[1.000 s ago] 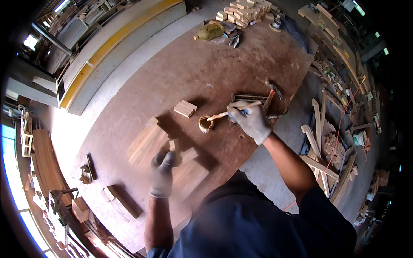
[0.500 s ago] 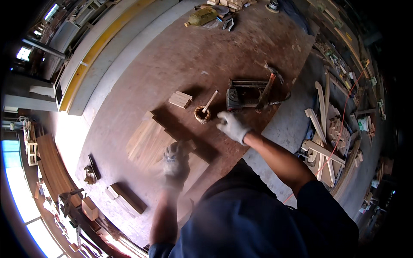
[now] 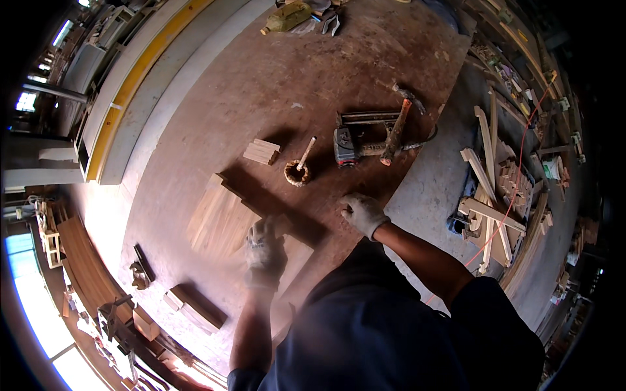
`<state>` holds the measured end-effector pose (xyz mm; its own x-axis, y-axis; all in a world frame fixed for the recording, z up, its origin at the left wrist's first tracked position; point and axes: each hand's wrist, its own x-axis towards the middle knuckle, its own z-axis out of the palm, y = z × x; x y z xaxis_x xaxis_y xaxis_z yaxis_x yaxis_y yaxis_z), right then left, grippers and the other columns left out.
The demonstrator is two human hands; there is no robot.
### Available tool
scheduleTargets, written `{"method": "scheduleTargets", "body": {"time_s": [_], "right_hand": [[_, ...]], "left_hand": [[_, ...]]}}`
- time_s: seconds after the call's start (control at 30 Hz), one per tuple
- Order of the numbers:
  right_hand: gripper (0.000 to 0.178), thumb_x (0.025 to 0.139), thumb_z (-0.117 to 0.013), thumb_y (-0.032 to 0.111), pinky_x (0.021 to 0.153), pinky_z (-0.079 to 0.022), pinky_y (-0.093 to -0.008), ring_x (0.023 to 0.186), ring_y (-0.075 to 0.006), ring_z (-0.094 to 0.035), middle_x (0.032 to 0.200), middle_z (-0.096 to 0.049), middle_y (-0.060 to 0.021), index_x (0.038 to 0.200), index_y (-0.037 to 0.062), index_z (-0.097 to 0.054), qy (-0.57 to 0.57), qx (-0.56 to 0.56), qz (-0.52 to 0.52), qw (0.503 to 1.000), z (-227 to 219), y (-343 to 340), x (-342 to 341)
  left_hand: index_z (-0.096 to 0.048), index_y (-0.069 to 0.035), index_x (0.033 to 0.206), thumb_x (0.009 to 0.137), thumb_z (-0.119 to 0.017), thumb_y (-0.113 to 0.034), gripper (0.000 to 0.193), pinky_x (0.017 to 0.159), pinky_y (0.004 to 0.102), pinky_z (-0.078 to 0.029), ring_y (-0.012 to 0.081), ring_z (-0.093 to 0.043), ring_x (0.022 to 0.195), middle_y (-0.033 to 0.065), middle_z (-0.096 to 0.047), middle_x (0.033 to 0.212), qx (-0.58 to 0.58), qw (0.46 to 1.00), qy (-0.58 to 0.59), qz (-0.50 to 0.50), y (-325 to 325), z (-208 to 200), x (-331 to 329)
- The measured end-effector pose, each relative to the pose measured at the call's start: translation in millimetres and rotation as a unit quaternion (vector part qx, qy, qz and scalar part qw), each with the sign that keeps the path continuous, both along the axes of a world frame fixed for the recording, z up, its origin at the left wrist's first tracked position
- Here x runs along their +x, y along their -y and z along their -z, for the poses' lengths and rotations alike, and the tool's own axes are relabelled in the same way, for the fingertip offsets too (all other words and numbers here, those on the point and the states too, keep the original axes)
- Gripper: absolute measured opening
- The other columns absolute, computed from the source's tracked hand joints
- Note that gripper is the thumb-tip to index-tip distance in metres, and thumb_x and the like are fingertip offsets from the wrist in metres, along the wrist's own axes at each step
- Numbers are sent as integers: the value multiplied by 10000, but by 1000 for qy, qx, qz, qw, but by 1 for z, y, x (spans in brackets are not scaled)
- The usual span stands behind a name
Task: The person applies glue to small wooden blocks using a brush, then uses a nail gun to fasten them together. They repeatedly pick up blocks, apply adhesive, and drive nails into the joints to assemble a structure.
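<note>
A pale wooden panel (image 3: pixel 218 218) with a stepped far edge lies on the brown worktable. My gloved left hand (image 3: pixel 266 251) is over its right part, fingers bent round the wood near that edge; haze blurs the contact. My gloved right hand (image 3: pixel 365 215) hovers right of the panel, near the table's edge. Its fingers are curled together, and anything between them is too small to make out. Beyond the hands stands a small round pot (image 3: pixel 287 173) with crusted rim and a stick (image 3: pixel 306 153) leaning in it. A small slatted wooden block (image 3: pixel 262 152) lies left of the pot.
A dark power tool (image 3: pixel 345 146) lies right of the pot, a hammer (image 3: pixel 394 133) across it. Left are a hand plane (image 3: pixel 139 275) and wood blocks (image 3: pixel 195 306). Timber offcuts (image 3: pixel 489 208) and an orange hose (image 3: pixel 520 176) lie right; a green canister (image 3: pixel 287 17) sits far off.
My right hand has drawn back toward me, away from the pot and power tool, and its fingers have curled in. My left hand stays at the panel. The view has shifted slightly.
</note>
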<state>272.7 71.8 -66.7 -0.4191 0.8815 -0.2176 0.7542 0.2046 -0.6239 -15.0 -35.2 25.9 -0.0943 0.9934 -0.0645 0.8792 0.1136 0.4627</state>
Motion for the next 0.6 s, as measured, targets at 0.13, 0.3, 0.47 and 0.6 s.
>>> {"method": "scheduleTargets", "body": {"time_s": [0.13,0.3,0.47,0.6], "right_hand": [[309,873,-778,209,927,-576,-460,1036,-351,-722,1107,-746,-140,1157,92,-750,-8,-23,4,1000,-6,-1,-2],[287,879,-786,231,890,-571,-471,1014,-362,-718,1068,-741,-157,1126,90,-748,-1,-32,7,999,-3,-1,0],[276,885,-811,300,775,-577,-487,844,-370,-730,903,-739,-167,1025,72,-742,-52,38,55,996,-34,-11,9],[413,932,-819,471,710,-570,-369,757,-215,-728,883,-729,-51,929,73,-708,-243,-275,388,846,-54,-47,36]], "left_hand": [[-560,-111,1428,837,-748,-20,627,1023,542,-484,437,-580,1228,185,-602,1353,-7,1000,5,0,0,4,-2],[-523,-118,1470,795,-818,-77,738,1041,545,-488,456,-568,1236,221,-594,1376,3,999,44,0,-14,-17,8],[-553,-107,1435,763,-831,-100,728,1014,541,-503,456,-580,1214,213,-639,1318,21,999,18,45,-6,0,-3],[-593,-95,1330,756,-820,-95,618,969,541,-512,440,-606,1141,198,-662,1221,-7,1000,-23,2,-4,30,-7]]}}
